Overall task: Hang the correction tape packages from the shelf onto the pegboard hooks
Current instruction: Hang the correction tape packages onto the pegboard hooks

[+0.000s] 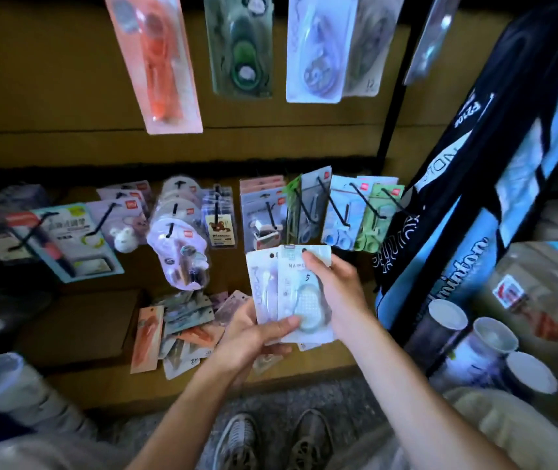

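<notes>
Both hands hold a small fan of pale correction tape packages (293, 293) in front of the shelf. My left hand (254, 337) grips the bottom of the stack, thumb across the front pack. My right hand (335, 286) pinches the top right edge of the front pack, which shows a "5". More loose packages (182, 330) lie in a pile on the brown shelf (101, 327) to the left. Black pegboard hooks (338, 208) just above carry hanging packs in a row.
Larger packs, an orange one (155, 62) and a green one (240, 45) among them, hang near the top. Dark badminton bags (457, 232) lean at the right, with white tubes (488, 337) below. My shoes (271, 442) stand on grey floor.
</notes>
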